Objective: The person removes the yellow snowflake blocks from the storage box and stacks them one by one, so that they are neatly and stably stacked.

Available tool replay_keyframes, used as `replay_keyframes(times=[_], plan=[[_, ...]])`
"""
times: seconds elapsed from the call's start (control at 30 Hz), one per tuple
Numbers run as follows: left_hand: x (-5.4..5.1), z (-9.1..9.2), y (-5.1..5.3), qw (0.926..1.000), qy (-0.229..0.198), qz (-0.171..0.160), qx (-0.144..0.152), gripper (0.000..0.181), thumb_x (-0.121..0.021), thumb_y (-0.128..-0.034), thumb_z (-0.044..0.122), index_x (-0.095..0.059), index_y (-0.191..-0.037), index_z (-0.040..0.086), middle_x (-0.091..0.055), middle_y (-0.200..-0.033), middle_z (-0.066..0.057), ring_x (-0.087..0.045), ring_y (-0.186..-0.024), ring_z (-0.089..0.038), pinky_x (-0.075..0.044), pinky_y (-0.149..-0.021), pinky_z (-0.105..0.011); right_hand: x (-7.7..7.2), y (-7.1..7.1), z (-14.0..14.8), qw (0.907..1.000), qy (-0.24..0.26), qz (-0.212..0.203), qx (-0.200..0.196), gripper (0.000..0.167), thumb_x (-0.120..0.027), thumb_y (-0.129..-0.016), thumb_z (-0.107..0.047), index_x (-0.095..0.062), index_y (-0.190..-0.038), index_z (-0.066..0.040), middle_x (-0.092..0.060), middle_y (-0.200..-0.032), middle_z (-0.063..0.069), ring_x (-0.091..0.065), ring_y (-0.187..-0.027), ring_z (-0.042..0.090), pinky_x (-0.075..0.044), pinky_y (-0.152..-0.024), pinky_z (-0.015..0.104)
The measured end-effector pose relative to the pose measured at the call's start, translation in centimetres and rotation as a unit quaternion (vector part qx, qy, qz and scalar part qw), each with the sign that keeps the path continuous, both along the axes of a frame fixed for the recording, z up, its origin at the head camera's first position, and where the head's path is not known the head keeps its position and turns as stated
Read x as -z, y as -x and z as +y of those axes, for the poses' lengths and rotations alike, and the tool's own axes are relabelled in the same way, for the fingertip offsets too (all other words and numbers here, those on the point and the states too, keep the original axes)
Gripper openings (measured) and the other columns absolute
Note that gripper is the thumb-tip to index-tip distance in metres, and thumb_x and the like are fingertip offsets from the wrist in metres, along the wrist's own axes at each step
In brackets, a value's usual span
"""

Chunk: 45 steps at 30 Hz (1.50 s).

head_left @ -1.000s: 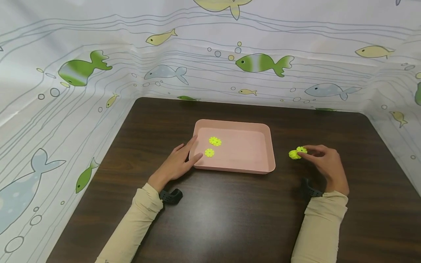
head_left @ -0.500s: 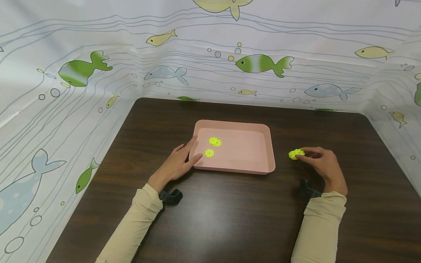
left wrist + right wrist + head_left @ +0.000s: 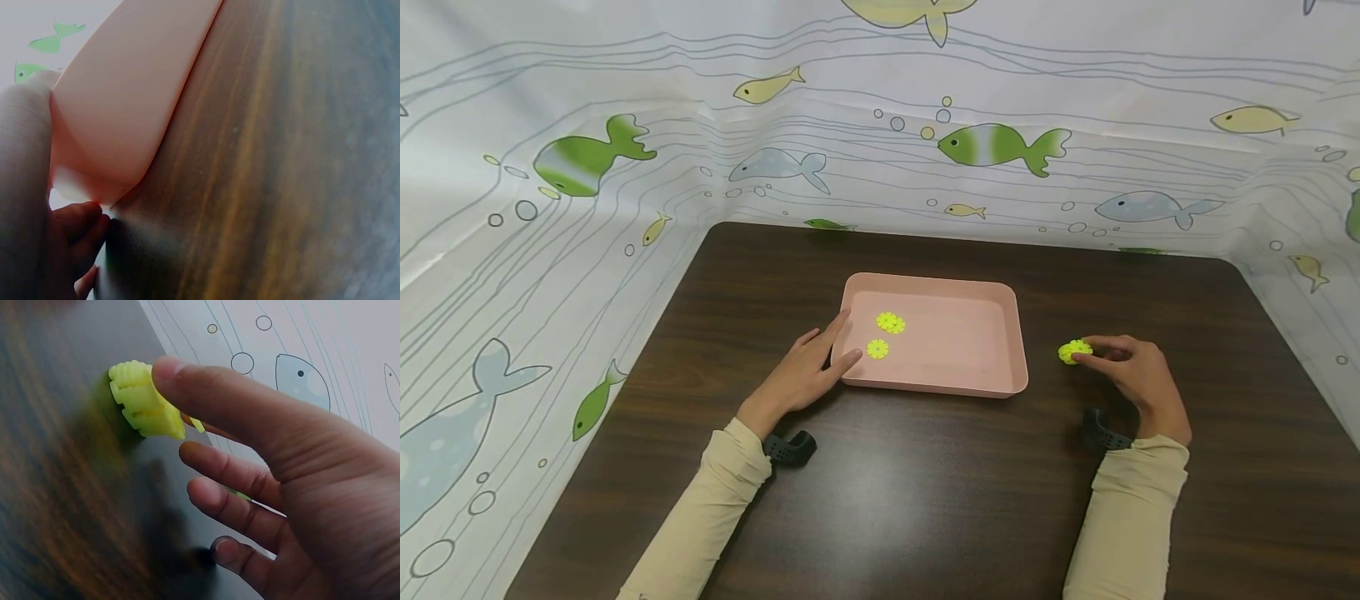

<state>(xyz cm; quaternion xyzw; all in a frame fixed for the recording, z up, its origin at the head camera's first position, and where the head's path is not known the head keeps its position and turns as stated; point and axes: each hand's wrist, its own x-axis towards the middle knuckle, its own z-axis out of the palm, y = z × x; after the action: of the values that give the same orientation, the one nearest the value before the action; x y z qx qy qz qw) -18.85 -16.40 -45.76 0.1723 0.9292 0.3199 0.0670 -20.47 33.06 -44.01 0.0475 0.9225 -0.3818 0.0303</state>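
Note:
A shallow pink tray [image 3: 958, 342] lies on the dark table, with several yellow notched discs [image 3: 877, 349] in its left part. My left hand [image 3: 801, 371] rests against the tray's left edge, thumb and fingers spread; in the left wrist view the tray's outer wall [image 3: 125, 94] is beside the fingers. Right of the tray is a small pile of yellow discs [image 3: 1066, 353]. My right hand [image 3: 1142, 379] pinches a disc at this pile between thumb and forefinger. In the right wrist view the pile [image 3: 140, 403] shows stacked discs, partly hidden by the thumb, the other fingers loosely bent.
The dark wooden table [image 3: 887, 483] extends around the tray. A white sheet with printed fish [image 3: 850, 100] stands behind it and along both sides. Each wrist wears a black band [image 3: 790, 448].
My right hand has moved slightly left and down, bringing its pinched disc against the pile. The left hand and the tray have stayed in place.

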Motion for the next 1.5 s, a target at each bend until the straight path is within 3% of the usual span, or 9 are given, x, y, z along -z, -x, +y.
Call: replay_keyframes(times=[0.37, 0.63, 1.07, 1.17, 1.37, 1.5], plan=[[0.04, -0.01, -0.04, 1.0000, -0.002, -0.001, 0.000, 0.078, -0.042, -0.1067, 0.059, -0.012, -0.168, 0.022, -0.028, -0.168, -0.005, -0.037, -0.151, -0.025, -0.010, -0.128, -0.044, -0.06, -0.13, -0.09, 0.9999, 0.013, -0.011, 0.002, 0.062, -0.078, -0.093, -0.042, -0.068, -0.131, 0.007, -0.059, -0.126, 0.026, -0.047, -0.099, 0.030, -0.042, -0.079, 0.035], [-0.06, -0.06, 0.04, 1.0000, -0.004, 0.006, 0.005, 0.078, -0.043, -0.1072, 0.057, -0.012, -0.168, 0.020, -0.028, -0.169, -0.006, -0.037, -0.151, -0.025, -0.010, -0.128, -0.044, -0.19, -0.12, 0.12, 0.9994, 0.030, -0.018, -0.002, 0.064, -0.079, -0.093, -0.042, -0.066, -0.133, 0.006, -0.060, -0.131, 0.026, -0.048, -0.099, 0.026, -0.045, -0.078, 0.025], [0.12, -0.02, 0.02, 1.0000, 0.000, 0.005, 0.003, 0.078, -0.042, -0.1072, 0.057, -0.012, -0.168, 0.020, -0.026, -0.169, -0.005, -0.035, -0.152, -0.024, -0.010, -0.128, -0.044, -0.08, -0.02, 0.19, 0.9995, 0.024, -0.021, -0.007, 0.065, -0.079, -0.093, -0.042, -0.065, -0.133, 0.008, -0.056, -0.136, 0.029, -0.047, -0.106, 0.031, -0.043, -0.084, 0.035], [0.16, -0.05, 0.04, 1.0000, 0.000, 0.006, 0.002, 0.078, -0.042, -0.1071, 0.058, -0.012, -0.168, 0.020, -0.026, -0.169, -0.005, -0.034, -0.152, -0.024, -0.009, -0.128, -0.044, -0.06, -0.02, 0.25, 0.9994, 0.027, -0.021, -0.008, 0.065, -0.079, -0.093, -0.042, -0.066, -0.133, 0.007, -0.059, -0.132, 0.026, -0.047, -0.102, 0.028, -0.043, -0.081, 0.031], [0.08, -0.02, 0.01, 1.0000, -0.002, 0.006, 0.002, 0.078, -0.043, -0.1068, 0.058, -0.012, -0.168, 0.020, -0.026, -0.169, -0.005, -0.036, -0.151, -0.025, -0.010, -0.128, -0.044, -0.19, -0.02, 0.33, 0.9998, 0.020, -0.005, 0.000, 0.060, -0.079, -0.093, -0.042, -0.068, -0.131, 0.003, -0.060, -0.106, 0.013, -0.046, -0.087, 0.023, -0.043, -0.066, 0.024], [0.03, 0.02, -0.01, 1.0000, -0.001, 0.005, 0.002, 0.079, -0.043, -0.1066, 0.058, -0.013, -0.168, 0.020, -0.025, -0.169, -0.005, -0.036, -0.151, -0.024, -0.010, -0.128, -0.044, -0.63, -0.08, 0.00, 0.9998, 0.004, 0.020, -0.002, 0.058, -0.077, -0.094, -0.044, -0.070, -0.130, 0.000, -0.058, -0.111, 0.014, -0.046, -0.088, 0.022, -0.043, -0.064, 0.024]])
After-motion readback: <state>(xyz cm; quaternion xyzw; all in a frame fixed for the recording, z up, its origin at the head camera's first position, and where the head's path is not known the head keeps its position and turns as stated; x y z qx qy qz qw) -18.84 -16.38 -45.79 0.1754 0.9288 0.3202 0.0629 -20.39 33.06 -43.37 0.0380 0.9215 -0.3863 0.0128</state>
